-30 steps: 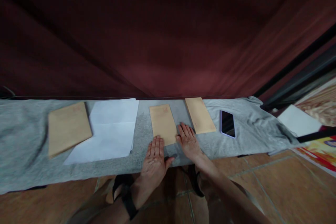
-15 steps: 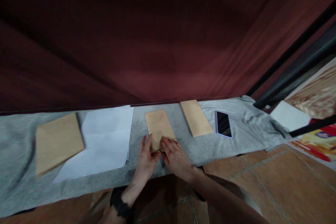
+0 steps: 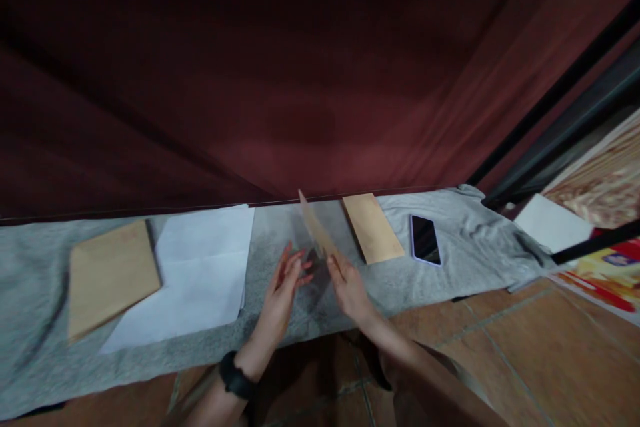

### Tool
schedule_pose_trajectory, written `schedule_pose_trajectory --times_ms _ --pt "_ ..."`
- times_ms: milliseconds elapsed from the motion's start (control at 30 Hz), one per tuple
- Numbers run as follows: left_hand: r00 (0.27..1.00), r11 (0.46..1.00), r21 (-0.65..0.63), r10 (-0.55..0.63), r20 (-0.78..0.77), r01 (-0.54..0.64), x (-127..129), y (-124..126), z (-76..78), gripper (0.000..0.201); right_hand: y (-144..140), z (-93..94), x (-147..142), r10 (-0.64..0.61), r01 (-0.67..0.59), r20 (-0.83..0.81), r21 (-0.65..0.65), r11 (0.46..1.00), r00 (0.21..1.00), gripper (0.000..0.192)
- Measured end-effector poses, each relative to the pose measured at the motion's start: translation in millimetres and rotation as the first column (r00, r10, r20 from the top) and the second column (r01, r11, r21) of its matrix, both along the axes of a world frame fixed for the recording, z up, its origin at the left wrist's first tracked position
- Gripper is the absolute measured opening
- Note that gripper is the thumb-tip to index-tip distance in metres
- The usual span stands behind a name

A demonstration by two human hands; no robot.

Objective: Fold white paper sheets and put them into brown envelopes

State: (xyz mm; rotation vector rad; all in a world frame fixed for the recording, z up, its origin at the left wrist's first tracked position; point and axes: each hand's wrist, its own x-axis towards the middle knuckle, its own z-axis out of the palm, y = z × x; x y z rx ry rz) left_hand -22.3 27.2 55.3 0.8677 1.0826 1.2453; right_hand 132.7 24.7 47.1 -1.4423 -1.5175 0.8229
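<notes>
A brown paper envelope (image 3: pixel 319 230) is lifted off the grey cloth and tilted nearly edge-on, blurred by motion. My right hand (image 3: pixel 347 287) grips it near its lower end, thumb and fingers closed round it. Just left of it, my left hand (image 3: pixel 284 290) is raised with fingers apart and nothing in them; a dark watch is on that wrist. Beyond my right hand, a second brown envelope (image 3: pixel 374 228) lies flat on the cloth.
The grey cloth (image 3: pixel 400 287) covers a long narrow surface against a dark red curtain (image 3: pixel 300 113). White paper sheets (image 3: pixel 200 273) and a brown envelope stack (image 3: pixel 113 280) lie left. A phone (image 3: pixel 425 240) lies right. Dark bars (image 3: pixel 555 100) stand far right above tiled floor.
The envelope that lay flat under both hands is now picked up and turned on edge in my right hand. My left hand has let go of it.
</notes>
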Motion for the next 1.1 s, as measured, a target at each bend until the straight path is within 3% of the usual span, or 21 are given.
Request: schedule_pose_trajectory --times_ms 33,100,167,233,300,433,467,533,600,633,700,767,900,1000,1100 --pt "1.0 0.999 -0.049 0.004 0.019 -0.003 1 1 -0.9 0.071 2 1.5 1 -0.046 0.033 -0.184 -0.071 0.997 0.982 0.051" --pt "0.998 0.989 -0.144 -0.023 0.053 0.031 4 2 -5.6 0.071 5 1.3 -3 -0.13 0.042 -0.474 -0.191 0.981 0.871 0.062" --pt "0.993 0.974 -0.207 -0.07 0.098 0.089 6 2 -12.0 0.078 4 -1.2 -10 -0.155 0.003 -0.647 -0.231 0.973 0.746 0.068" --pt "0.989 0.964 -0.241 -0.079 0.126 0.108 6 3 -17.1 0.087 1 -4.7 -16 -0.151 -0.027 -0.715 -0.231 0.972 0.682 0.066" --pt "0.993 0.966 -0.245 -0.052 0.104 0.077 2 6 -19.7 0.095 -1 -8.8 -16 -0.155 -0.035 -0.711 -0.245 0.969 0.686 0.055" --pt "0.99 0.983 -0.159 -0.11 -0.084 0.096 -11 16 -24.3 0.096 5 -22.1 7 -0.294 0.068 -0.662 -0.345 0.936 0.689 0.048" --pt "0.98 0.985 -0.13 -0.134 -0.145 0.115 -14 17 -27.1 0.095 8 -26.2 15 -0.312 0.107 -0.627 -0.342 0.933 0.713 0.049" --pt "0.947 0.984 -0.091 -0.175 -0.268 0.156 -17 18 -34.7 0.091 13 -33.8 27 -0.259 0.137 -0.47 -0.278 0.951 0.844 0.046" --pt "0.892 0.981 -0.072 -0.196 -0.407 0.183 -19 17 -42.3 0.082 13 -38.9 33 -0.137 0.122 -0.174 -0.095 0.988 0.975 0.042" --pt "0.853 0.98 -0.062 -0.195 -0.483 0.189 -19 16 -44.8 0.077 10 -40.1 33 -0.074 0.074 0.0 0.004 0.997 0.997 0.043" --pt "0.747 0.98 -0.022 -0.167 -0.644 0.2 -20 14 -45.6 0.067 2 -40.9 29 0.031 -0.083 0.327 0.146 0.986 0.944 0.048" --pt "0.595 0.976 0.055 -0.084 -0.799 0.211 -19 10 -41.3 0.059 -9 -41.0 23 0.101 -0.238 0.562 0.176 0.955 0.821 0.052" --pt "0.252 0.907 0.259 0.179 -0.951 0.332 -4 -5 -31.7 0.051 -23 -47.9 16 0.106 -0.34 0.774 0.147 0.929 0.625 0.054" --pt "0.134 0.796 0.26 0.223 -0.966 0.547 14 -16 -33.4 0.054 -23 -56.1 21 0.128 -0.379 0.831 0.105 0.919 0.541 0.053" --pt "0.07 0.753 0.228 0.236 -0.969 0.617 26 -27 -38.2 0.065 -22 -58.1 29 0.159 -0.418 0.872 0.057 0.907 0.462 0.06"
